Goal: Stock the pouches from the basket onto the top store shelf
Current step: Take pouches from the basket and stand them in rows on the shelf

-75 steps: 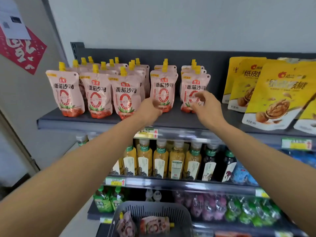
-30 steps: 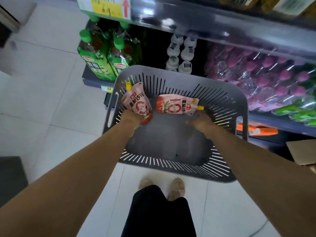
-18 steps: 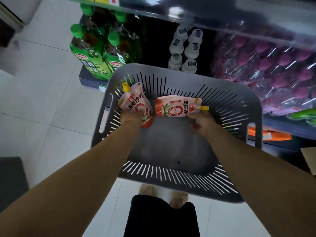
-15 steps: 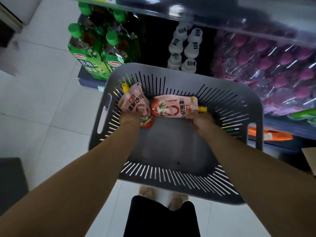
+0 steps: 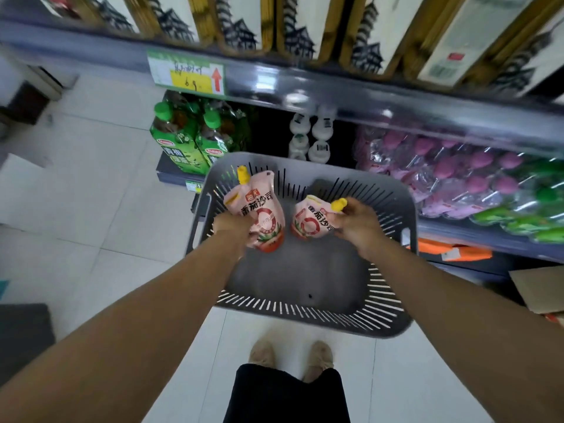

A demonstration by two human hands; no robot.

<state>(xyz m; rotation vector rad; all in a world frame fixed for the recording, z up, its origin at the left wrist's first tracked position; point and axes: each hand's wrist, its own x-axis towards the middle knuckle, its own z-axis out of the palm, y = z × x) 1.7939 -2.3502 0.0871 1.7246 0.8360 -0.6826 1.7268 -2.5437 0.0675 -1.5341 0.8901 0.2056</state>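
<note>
While over basket (image 5: 305, 319), left hand (image 5: 233, 227) grips left pouch (image 5: 259, 212), right hand (image 5: 355, 223) right pouch (image 5: 309, 222)

A shop: a grey shelf rail (image 5: 366, 94) bears a price tag (image 5: 187, 73) above green-capped tea bottles (image 5: 186, 141).

Held, n=2: left pouch (image 5: 258, 212) in left hand (image 5: 232, 225), right pouch (image 5: 309, 219) in right hand (image 5: 355, 222). Basket (image 5: 305, 164): 1, below both grips. Green-capped bottles (image 5: 175, 138): 2, beyond the left grip. White bottles (image 5: 317, 146): 4, beyond, between the grips. Shoes (image 5: 262, 352): 2.
</note>
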